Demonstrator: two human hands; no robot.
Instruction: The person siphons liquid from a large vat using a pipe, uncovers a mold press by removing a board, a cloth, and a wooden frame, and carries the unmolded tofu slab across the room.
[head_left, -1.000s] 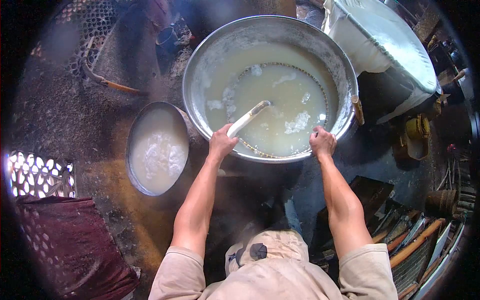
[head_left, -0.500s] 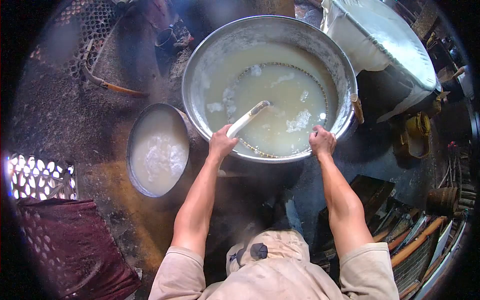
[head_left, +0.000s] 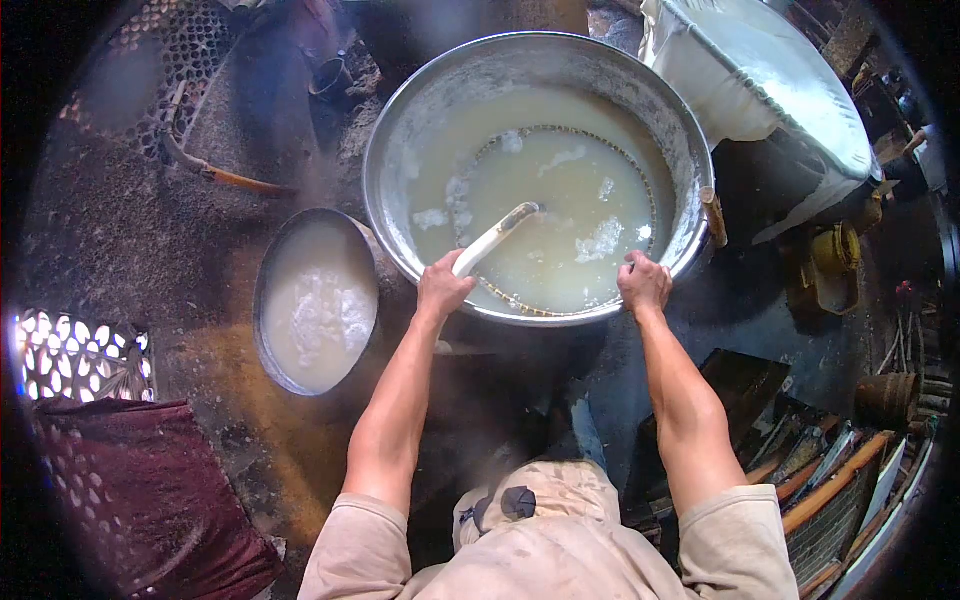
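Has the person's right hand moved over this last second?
No, there's no visible shift either way: the right hand is at the same spot along the big metal pan's near rim.

Workshop: metal vat (head_left: 550, 62), grimy floor (head_left: 250, 430).

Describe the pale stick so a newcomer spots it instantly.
Find the large round metal basin of cloudy liquid. From the left hand at its near rim, the pale stick slants in over the liquid. Unlike the thin speckled ring, it's thick.
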